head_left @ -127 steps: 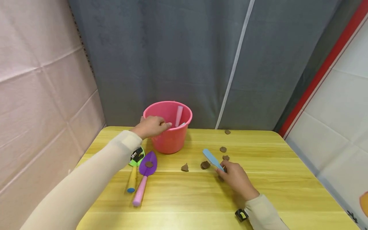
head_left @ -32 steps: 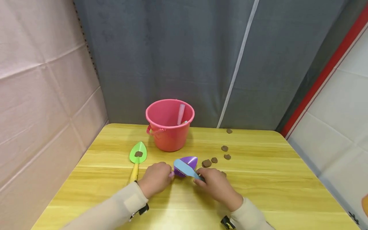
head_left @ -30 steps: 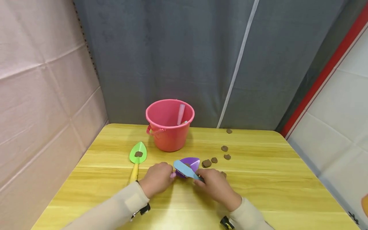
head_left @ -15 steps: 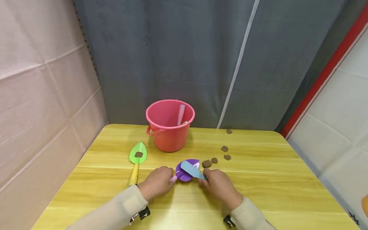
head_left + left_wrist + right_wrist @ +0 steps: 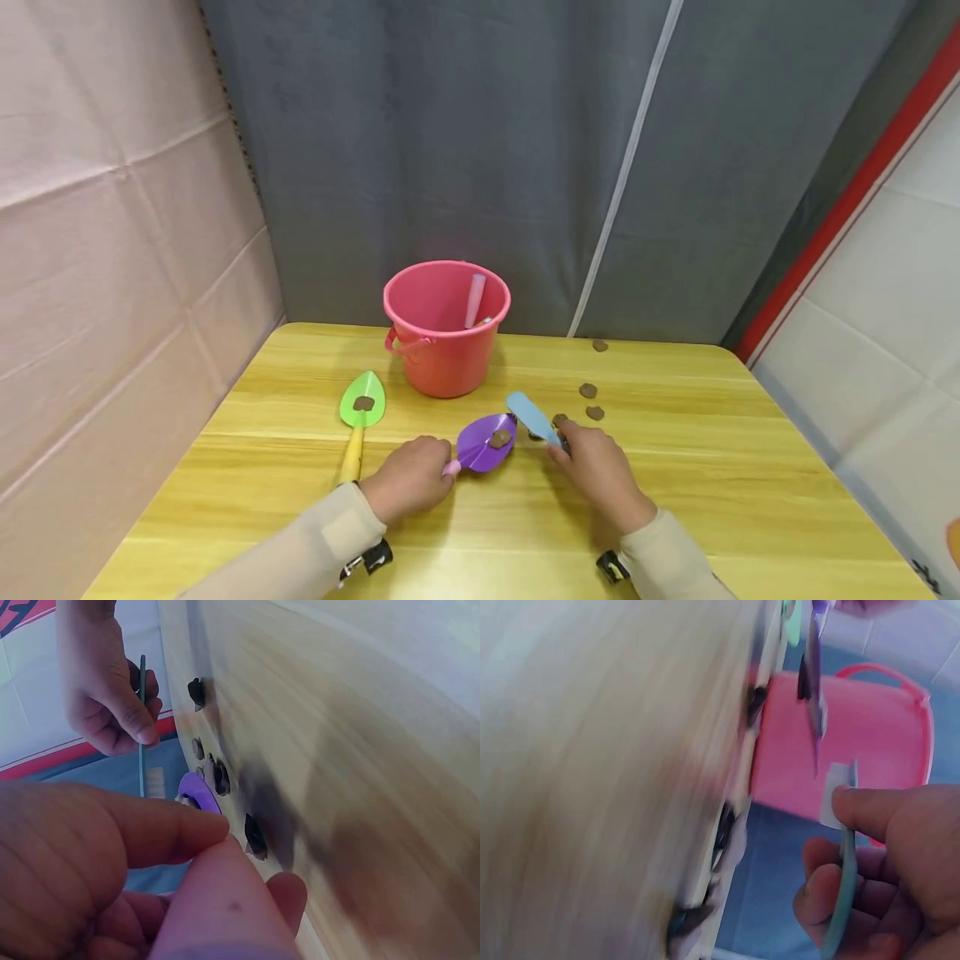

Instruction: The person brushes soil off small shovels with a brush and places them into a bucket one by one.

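My left hand [image 5: 416,477] grips the pink handle [image 5: 225,907] of a purple toy shovel [image 5: 474,450]. A flat brown piece [image 5: 499,438] lies on its blade, which is held above the table. In the left wrist view another brown piece [image 5: 255,836] lies on the tabletop near the shovel; the shovel hides it from the head view. My right hand [image 5: 600,471] pinches a small blue brush [image 5: 531,413] with a block of whitish bristles [image 5: 834,796]. The brush's end is just beyond the blade's right edge, over a partly hidden brown piece [image 5: 534,435].
A pink bucket [image 5: 442,367] stands at the back with a pale pink handle [image 5: 475,302] sticking up inside. To the left lies a green toy shovel [image 5: 363,387] with a yellow handle, bearing one brown piece. More brown pieces [image 5: 595,412] are scattered on the wooden table [image 5: 712,433] at right.
My left hand has left the bucket's rim and picked up the purple shovel, bringing it to the middle. The brush, earlier over the blade, has moved right, uncovering the brown piece there.
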`<state>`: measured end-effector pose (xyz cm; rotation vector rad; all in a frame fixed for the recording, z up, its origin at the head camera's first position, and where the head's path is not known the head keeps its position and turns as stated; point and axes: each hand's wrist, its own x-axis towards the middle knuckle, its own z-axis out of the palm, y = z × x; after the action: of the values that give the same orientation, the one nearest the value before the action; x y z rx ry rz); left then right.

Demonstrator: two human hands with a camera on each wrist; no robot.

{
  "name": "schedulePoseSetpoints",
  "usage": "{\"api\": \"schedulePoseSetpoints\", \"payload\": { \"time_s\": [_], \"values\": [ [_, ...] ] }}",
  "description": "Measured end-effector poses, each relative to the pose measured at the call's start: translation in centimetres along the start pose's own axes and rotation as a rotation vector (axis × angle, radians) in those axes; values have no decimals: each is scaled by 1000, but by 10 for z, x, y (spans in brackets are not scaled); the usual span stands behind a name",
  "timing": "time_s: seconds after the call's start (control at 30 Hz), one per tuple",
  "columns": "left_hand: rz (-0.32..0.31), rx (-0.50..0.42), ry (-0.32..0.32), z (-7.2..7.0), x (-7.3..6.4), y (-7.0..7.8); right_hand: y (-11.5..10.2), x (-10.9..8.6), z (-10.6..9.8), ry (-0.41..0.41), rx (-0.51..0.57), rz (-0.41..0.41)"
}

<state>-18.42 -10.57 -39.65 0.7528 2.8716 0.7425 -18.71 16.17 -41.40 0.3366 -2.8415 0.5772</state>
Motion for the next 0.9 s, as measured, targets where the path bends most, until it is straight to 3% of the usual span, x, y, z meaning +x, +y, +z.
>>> {"api": "schedulePoseSetpoints", "payload": {
  "time_s": [0.17, 0.3, 0.7, 0.9],
  "values": [
    [1, 2, -3, 0, 2, 1, -17, -6, 4, -41, 42, -117],
    [-2, 4, -3, 0, 3, 3, -26, -10, 8, -100, 11, -190],
    [-30, 21, -16, 0, -2, 0, 8, -3, 9, -53, 34, 5],
    [-39, 11, -10, 3, -3, -5, 11, -1, 5, -19, 36, 20]
  ]
}}
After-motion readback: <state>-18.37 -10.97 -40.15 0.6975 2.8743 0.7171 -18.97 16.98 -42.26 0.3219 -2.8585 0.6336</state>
